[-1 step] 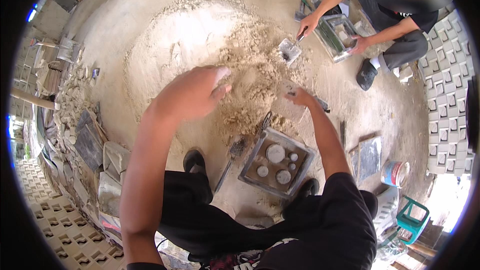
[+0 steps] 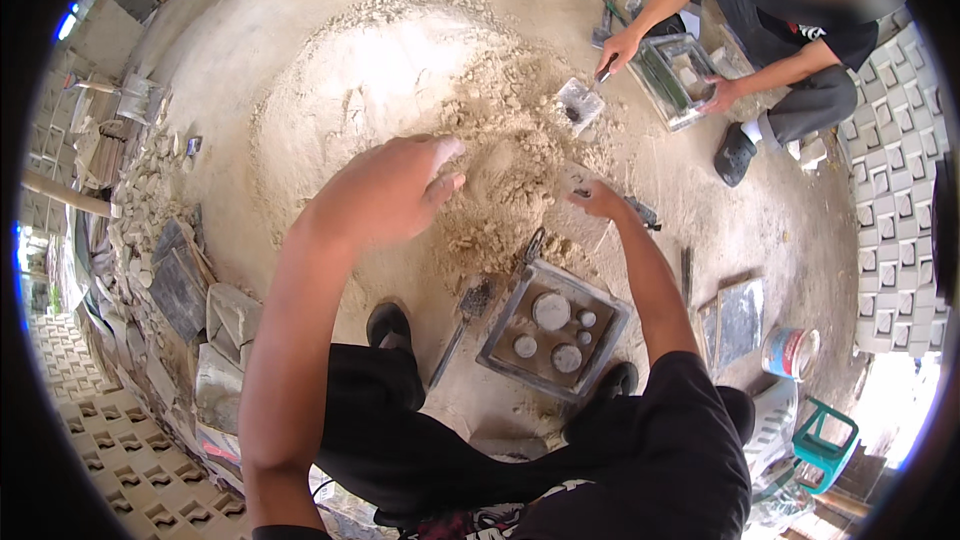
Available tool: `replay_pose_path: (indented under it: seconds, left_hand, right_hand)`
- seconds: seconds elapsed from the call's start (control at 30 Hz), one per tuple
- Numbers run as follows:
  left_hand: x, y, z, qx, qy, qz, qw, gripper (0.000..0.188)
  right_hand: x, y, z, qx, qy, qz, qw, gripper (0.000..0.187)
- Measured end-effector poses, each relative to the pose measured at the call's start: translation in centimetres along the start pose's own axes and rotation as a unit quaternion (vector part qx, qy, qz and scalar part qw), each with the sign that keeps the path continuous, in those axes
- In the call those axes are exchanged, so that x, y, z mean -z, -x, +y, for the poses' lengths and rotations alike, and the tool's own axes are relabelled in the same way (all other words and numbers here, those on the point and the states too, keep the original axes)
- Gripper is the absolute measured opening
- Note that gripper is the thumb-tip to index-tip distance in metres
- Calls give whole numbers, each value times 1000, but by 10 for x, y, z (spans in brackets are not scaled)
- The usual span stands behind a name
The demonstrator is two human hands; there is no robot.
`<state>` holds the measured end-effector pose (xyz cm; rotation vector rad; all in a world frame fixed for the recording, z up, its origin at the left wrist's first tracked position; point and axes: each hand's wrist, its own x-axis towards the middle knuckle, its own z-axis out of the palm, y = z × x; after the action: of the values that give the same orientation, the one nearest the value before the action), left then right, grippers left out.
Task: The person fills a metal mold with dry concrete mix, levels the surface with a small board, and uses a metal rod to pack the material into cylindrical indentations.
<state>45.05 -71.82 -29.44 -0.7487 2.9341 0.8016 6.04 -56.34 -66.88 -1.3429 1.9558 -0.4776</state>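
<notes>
— Where is the sandy mix?

— The heap of pale sandy mix [image 2: 500,170] lies on the ground in the upper middle of the frame. The left hand [image 2: 385,190] hangs just above its near side, palm down, fingers loosely together and dusted pale, holding nothing I can see.

— And the other hand?

— The right hand [image 2: 597,198] sits at the heap's right edge, curled over something pale, with a dark handle [image 2: 642,212] poking out beside it. Whether it really grips that, I cannot tell.

— So what stage is this?

— I'd judge loose mix is being worked or gathered by hand. The square metal mould [image 2: 553,328] with round discs inside waits lower centre, just below the heap, and a trowel [image 2: 465,315] lies touching its left side.

— What would moving mix across call for?

— A cupped, closed handful and a short carry toward the mould, clear of the shoe [image 2: 390,325].

— Anyone else?

— A co-worker's hand [image 2: 618,48], upper right, holds a tool at a small mould [image 2: 578,103].
</notes>
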Motion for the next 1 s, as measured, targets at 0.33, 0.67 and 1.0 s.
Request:
replay_pose_path:
  seconds: [0.33, 0.67, 1.0]
  left_hand:
    - [5, 7, -6, 65, -54, 27, 996, 33]
    - [6, 21, -12, 29, -45, 46, 998, 34]
    - [22, 50, -24, 25, -33, 83, 996, 34]
  right_hand:
    - [-56, -27, -73, -107, -49, 23, 993, 64]
    - [-15, 1, -178, 2, 172, 117, 978, 45]
    - [13, -63, -274, 177, 584, 83, 788, 16]
